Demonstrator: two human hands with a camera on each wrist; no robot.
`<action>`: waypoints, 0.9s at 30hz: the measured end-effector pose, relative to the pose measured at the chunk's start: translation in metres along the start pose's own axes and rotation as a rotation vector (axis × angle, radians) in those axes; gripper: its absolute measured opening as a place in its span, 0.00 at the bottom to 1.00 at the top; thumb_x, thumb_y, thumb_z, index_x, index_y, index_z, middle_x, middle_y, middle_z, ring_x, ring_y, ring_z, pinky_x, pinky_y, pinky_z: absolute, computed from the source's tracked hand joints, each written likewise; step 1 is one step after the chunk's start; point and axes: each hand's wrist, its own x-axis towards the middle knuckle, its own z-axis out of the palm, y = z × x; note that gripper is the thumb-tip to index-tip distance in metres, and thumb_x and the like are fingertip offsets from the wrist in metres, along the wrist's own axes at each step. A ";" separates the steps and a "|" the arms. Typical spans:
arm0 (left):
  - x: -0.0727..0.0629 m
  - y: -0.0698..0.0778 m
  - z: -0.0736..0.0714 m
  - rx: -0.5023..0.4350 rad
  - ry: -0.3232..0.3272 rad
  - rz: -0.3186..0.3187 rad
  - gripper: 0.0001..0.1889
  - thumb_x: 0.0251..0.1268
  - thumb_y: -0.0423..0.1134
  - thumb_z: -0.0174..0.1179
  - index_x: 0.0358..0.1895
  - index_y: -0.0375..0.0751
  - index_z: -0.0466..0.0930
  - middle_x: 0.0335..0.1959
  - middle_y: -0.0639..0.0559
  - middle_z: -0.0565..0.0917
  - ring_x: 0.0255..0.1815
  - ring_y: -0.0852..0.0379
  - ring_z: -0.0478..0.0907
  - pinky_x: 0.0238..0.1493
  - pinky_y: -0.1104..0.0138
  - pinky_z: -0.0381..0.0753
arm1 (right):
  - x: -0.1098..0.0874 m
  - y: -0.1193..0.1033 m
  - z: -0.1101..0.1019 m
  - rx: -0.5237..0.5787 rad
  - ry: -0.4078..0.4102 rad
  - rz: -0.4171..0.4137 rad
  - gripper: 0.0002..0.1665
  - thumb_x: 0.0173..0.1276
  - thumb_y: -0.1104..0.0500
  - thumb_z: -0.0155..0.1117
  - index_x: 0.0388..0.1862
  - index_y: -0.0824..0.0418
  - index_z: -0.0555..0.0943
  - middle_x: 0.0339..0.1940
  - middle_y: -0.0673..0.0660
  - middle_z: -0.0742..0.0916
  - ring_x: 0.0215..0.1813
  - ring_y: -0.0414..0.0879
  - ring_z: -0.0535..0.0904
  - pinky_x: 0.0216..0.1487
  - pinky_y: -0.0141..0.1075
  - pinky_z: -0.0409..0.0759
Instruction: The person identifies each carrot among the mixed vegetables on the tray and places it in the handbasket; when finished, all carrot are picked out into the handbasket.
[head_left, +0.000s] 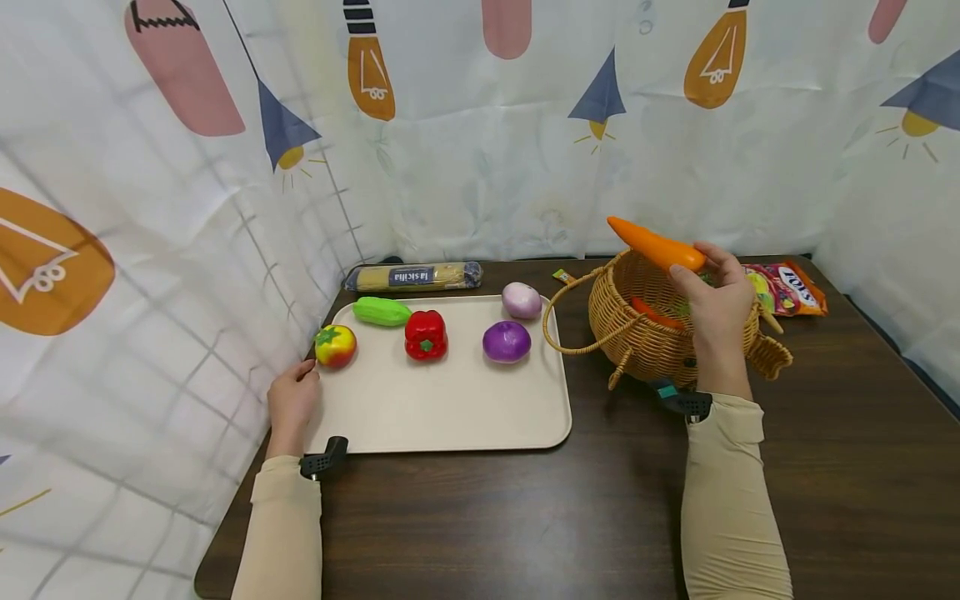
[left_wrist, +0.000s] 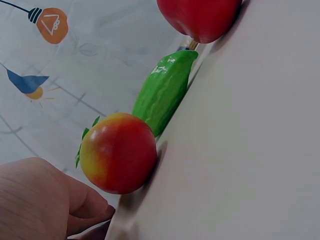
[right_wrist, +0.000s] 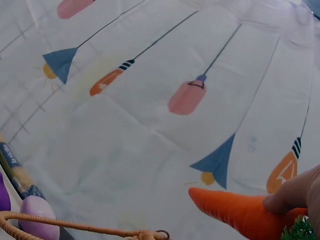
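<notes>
My right hand (head_left: 722,312) pinches an orange carrot (head_left: 651,242) between thumb and fingers, above the mouth of a wicker basket (head_left: 651,357). The carrot's tip points left, and green leaves (right_wrist: 300,230) show by its thick end in the right wrist view. At the left, my left hand (head_left: 292,406) grips the edge of a cream tray (head_left: 450,412). Just beyond those fingers sits a red-yellow tomato-like fruit (left_wrist: 119,153). The tray also holds a green cucumber-like vegetable (head_left: 381,312), a red bell pepper (head_left: 426,336), a purple onion (head_left: 506,342) and a paler onion (head_left: 521,301).
Inside the basket lies a red-orange item (head_left: 657,313); its looped handle (head_left: 558,337) leans left over the tray's edge. Behind the tray is a spaghetti packet (head_left: 414,276). A red snack bag (head_left: 787,289) lies right of the basket. Printed curtains (head_left: 480,167) hang behind the dark table (head_left: 525,525).
</notes>
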 end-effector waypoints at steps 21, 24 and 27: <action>0.000 -0.001 0.000 0.004 -0.003 -0.011 0.26 0.75 0.44 0.40 0.71 0.38 0.67 0.72 0.39 0.66 0.74 0.39 0.57 0.71 0.46 0.58 | 0.007 -0.010 -0.023 -0.147 0.167 0.093 0.17 0.61 0.68 0.68 0.49 0.59 0.82 0.47 0.50 0.73 0.50 0.44 0.74 0.42 0.25 0.81; 0.001 0.000 0.000 0.004 -0.004 -0.014 0.26 0.75 0.44 0.40 0.71 0.38 0.67 0.72 0.40 0.66 0.74 0.39 0.57 0.71 0.46 0.58 | 0.007 -0.011 -0.024 -0.208 0.196 0.091 0.14 0.62 0.65 0.67 0.47 0.59 0.82 0.45 0.48 0.74 0.46 0.42 0.73 0.43 0.25 0.79; 0.001 0.000 0.000 0.003 -0.006 -0.015 0.26 0.75 0.44 0.40 0.71 0.39 0.67 0.73 0.40 0.66 0.74 0.39 0.57 0.71 0.45 0.57 | 0.007 -0.012 -0.025 -0.187 0.206 0.062 0.12 0.63 0.63 0.67 0.46 0.61 0.83 0.43 0.50 0.76 0.40 0.41 0.76 0.42 0.27 0.78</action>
